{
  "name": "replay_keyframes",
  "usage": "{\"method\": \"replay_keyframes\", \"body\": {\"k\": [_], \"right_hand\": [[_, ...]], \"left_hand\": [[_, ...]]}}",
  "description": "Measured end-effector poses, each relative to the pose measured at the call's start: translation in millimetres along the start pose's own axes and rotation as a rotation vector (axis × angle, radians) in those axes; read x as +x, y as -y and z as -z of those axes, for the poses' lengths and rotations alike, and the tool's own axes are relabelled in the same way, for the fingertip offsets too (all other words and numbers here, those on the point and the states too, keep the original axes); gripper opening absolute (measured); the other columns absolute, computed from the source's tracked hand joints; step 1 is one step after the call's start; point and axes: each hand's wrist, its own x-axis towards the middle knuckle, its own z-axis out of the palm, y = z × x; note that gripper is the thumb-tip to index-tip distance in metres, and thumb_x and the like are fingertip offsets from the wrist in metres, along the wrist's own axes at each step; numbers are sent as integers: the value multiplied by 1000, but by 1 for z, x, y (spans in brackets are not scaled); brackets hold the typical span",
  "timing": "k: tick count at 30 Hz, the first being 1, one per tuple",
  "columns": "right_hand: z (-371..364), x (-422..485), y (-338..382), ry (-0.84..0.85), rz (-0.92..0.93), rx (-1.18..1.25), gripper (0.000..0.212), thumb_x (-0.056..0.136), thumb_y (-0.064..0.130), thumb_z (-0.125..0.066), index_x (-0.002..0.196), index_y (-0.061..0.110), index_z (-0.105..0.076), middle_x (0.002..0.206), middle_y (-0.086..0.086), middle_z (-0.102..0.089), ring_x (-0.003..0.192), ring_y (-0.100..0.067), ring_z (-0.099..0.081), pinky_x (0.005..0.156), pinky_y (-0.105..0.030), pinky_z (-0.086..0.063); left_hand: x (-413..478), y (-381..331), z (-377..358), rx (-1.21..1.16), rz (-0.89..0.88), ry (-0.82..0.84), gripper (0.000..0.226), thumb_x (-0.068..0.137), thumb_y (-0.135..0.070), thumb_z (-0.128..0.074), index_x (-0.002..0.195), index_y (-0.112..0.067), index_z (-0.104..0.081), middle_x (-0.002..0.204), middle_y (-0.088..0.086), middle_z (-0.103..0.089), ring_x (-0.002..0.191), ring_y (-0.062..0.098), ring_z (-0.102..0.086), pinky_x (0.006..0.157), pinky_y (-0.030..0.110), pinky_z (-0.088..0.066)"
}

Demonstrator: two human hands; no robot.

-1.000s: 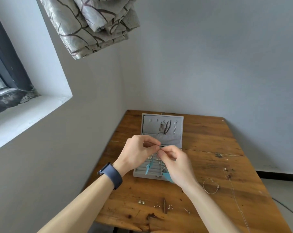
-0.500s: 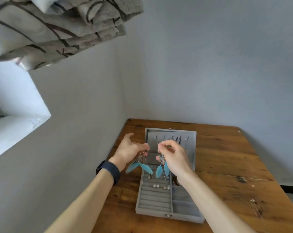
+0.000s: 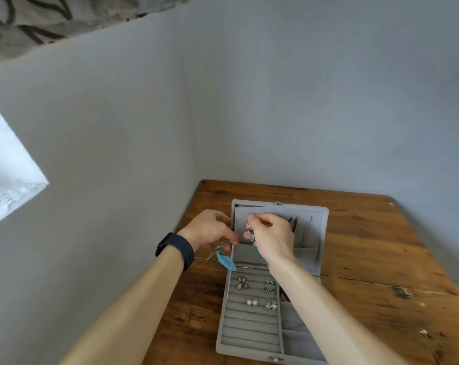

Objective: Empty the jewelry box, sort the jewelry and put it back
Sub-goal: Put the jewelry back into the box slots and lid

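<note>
A grey velvet jewelry box (image 3: 223,325) lies open on a wooden table (image 3: 368,259), its lid (image 3: 320,233) standing up at the back. My left hand (image 3: 210,229) pinches a blue feather earring (image 3: 224,259) that dangles just left of the lid. My right hand (image 3: 272,234) pinches a second blue earring (image 3: 250,233) by its hook, up against the lid's inner panel. Several small earrings (image 3: 257,292) sit in the ring rolls of the base. Dark and silver pieces (image 3: 298,227) hang on the lid's right side, partly hidden by my right hand.
Grey walls close in at the left and the back of the table. A thin chain with a small pendant (image 3: 424,333) lies on the table at the right. A window sill (image 3: 10,185) is at the far left, and a patterned curtain (image 3: 39,22) hangs above.
The view has dropped closer to the box. Both hands moved up from over the tray to the lid, each carrying one feather earring; the right one now meets the lid panel.
</note>
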Motion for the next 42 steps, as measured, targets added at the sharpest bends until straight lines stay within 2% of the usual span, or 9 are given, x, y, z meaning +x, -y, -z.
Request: {"method": "replay_keyframes", "body": {"k": [4,12,18,23,27,30,35,39,42], "right_hand": [[-6,-5,2,-58,-24,34,19,91,32,-69,72,26,-71,66,22,-71,60,-4,-71,74,-34,-60],[-16,-17,12,-152,-102,156,16,91,30,-70,78,21,-71,59,17,-70,55,-6,-71,53,-24,-55],[-12,-20,10,-124,-117,106,14,91,32,-69,83,21,-71,62,10,-71,56,-4,-71,59,-27,-58],[-7,-25,4,-89,-85,25,17,93,34,-68,77,28,-69,57,16,-69,58,-4,-71,70,-33,-63],[-6,-32,1,-48,-61,56,15,94,36,-66,86,24,-71,68,8,-73,56,-4,-69,59,-27,-57],[3,-40,-5,47,-46,41,15,92,43,-67,92,28,-69,76,10,-74,61,-1,-68,65,-29,-59],[23,-44,-13,270,16,-205,17,96,45,-59,94,30,-68,84,15,-75,85,-7,-69,80,-30,-54],[31,-43,-13,316,47,-321,21,99,41,-55,90,29,-68,82,15,-74,83,-6,-68,76,-26,-53],[36,-39,-11,302,102,-394,18,101,37,-53,89,30,-64,86,12,-72,84,-7,-68,80,-30,-55]], "left_hand": [[-3,2,-5,104,-70,-108,39,72,-13,-82,105,-20,-62,83,7,-77,76,26,-73,84,48,-59],[-8,8,-10,197,-124,-205,35,70,-13,-81,93,-28,-59,68,-4,-74,63,13,-72,74,38,-62],[-12,11,-13,252,-144,-255,32,71,-18,-79,89,-33,-57,64,-8,-73,61,9,-70,71,36,-62],[-16,11,-17,309,-159,-294,32,74,-26,-78,92,-36,-54,64,-7,-72,62,7,-69,63,30,-57],[-18,13,-17,319,-159,-311,33,75,-27,-79,93,-37,-54,72,-8,-72,66,6,-68,62,28,-56],[-19,14,-17,307,-158,-307,32,77,-27,-79,93,-38,-54,76,-9,-71,65,4,-67,61,26,-54],[-20,17,-21,289,-175,-319,34,81,-29,-77,109,-32,-57,84,-8,-71,72,9,-69,74,36,-60],[-27,18,-29,278,-185,-350,44,86,-30,-73,124,-29,-51,90,-7,-68,80,13,-68,78,37,-59],[-41,22,-39,323,-262,-495,39,91,-29,-69,118,-27,-41,89,-9,-66,79,14,-66,73,40,-59]]}}
